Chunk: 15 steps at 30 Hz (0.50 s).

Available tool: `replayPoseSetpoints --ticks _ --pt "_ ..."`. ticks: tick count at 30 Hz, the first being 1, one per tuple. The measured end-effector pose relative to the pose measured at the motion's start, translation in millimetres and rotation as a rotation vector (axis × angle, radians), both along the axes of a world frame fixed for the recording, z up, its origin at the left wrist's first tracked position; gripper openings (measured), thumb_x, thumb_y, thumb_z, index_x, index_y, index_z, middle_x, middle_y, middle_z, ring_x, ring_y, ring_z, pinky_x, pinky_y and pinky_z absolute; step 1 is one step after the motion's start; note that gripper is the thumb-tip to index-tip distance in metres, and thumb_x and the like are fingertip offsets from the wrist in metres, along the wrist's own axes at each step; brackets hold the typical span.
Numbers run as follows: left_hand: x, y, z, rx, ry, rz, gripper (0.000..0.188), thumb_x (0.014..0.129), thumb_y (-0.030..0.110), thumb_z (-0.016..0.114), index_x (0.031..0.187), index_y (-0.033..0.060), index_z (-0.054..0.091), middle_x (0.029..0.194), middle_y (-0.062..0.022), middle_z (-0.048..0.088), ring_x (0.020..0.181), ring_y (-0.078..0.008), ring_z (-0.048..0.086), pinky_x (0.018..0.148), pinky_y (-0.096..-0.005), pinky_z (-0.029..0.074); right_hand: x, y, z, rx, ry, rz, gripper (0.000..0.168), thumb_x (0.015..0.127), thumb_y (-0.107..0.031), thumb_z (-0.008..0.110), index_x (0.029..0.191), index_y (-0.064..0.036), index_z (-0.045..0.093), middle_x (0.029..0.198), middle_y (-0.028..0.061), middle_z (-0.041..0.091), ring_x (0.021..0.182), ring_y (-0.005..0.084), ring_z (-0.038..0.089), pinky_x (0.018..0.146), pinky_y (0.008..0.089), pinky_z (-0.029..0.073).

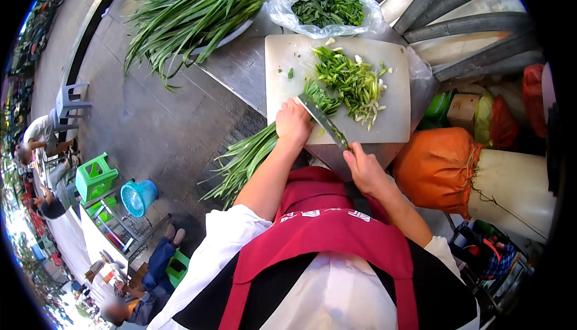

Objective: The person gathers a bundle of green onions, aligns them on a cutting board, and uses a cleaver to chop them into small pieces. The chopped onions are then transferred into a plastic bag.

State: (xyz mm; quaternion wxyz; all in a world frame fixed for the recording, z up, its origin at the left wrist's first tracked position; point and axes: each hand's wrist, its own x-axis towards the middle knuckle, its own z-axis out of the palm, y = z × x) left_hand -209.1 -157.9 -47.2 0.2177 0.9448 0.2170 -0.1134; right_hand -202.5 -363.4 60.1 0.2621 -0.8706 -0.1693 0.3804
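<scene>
My right hand (364, 168) grips the handle of a kitchen cleaver (325, 121), its blade slanting up and left across a white cutting board (288, 52). Bits of green stick to the blade. With my left hand (293, 121) I hold down a bunch of long green leaves (250, 158), apparently garlic greens, which trails off the board to the lower left. The blade's tip is right by my left fingers. Beyond the blade lies a heap of cut greens (347, 77) with pale stem pieces.
A clear plastic bag (281, 14) of chopped leaves (329, 11) stands behind the board. Left of it, uncut greens (212, 14) overhang the metal table (239, 66). An orange-covered container (435, 170) is close on my right. People sit by tables at far left, near a blue bucket (137, 197).
</scene>
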Motion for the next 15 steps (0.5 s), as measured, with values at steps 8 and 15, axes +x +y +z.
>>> replayPoseSetpoints --ticks 8,15 --pt "-3 -5 -21 0.137 -0.040 -0.040 0.023 0.080 0.020 0.059 0.094 0.0023 0.052 0.094 -0.0134 0.058 0.091 -0.0292 0.058 0.077 -0.0386 0.049 12 37 -58 -0.021 -0.100 -0.002 0.032 0.098 -0.033 0.040 0.111 -0.004 0.037 0.082 0.0351 0.059 0.081 0.0536 0.055 0.069 0.0594 0.041" --pt "-2 -2 1 0.100 -0.040 -0.039 0.042 0.065 0.016 0.076 0.096 0.0024 0.050 0.095 -0.0135 0.059 0.092 -0.0291 0.059 0.077 -0.0384 0.050 73 86 -105 0.150 -0.282 -0.013 0.038 0.098 -0.039 0.039 0.106 -0.002 0.040 0.083 0.0322 0.060 0.078 0.0520 0.056 0.069 0.0555 0.043"
